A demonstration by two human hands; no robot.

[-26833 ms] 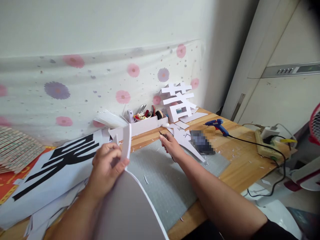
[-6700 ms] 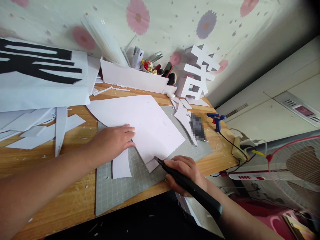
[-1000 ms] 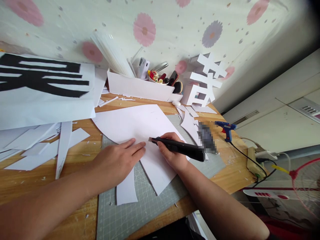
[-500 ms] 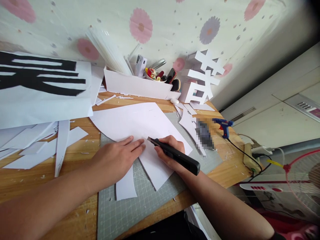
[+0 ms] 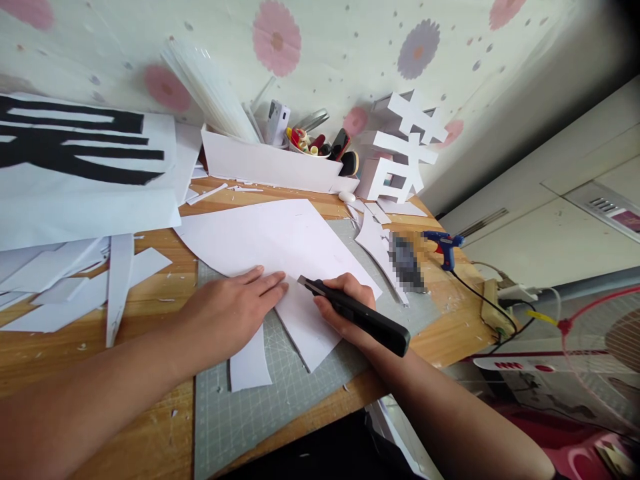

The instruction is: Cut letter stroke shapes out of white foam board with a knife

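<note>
A large white foam board (image 5: 260,233) with one curved edge lies over the grey cutting mat (image 5: 235,433). My left hand (image 5: 240,310) rests flat on the board near its lower edge, fingers stretched out. In my right hand (image 5: 350,303) is a black utility knife (image 5: 370,323), its blade pointing up and left over the board, just right of my left fingertips. I cannot tell whether the blade touches the surface. A smaller curved white piece (image 5: 250,363) lies on the mat below my left hand.
White offcuts (image 5: 65,287) and a sheet with black strokes (image 5: 80,200) lie left. Behind stands a white organizer box (image 5: 270,163) with tools and sticks. A white built-up character (image 5: 395,180) stands back right, near a blue glue gun (image 5: 445,247). A fan (image 5: 610,347) is at right.
My right hand and the knife have shifted slightly right, away from my left fingertips. The left hand stays flat on the board. The whole view has moved a little.
</note>
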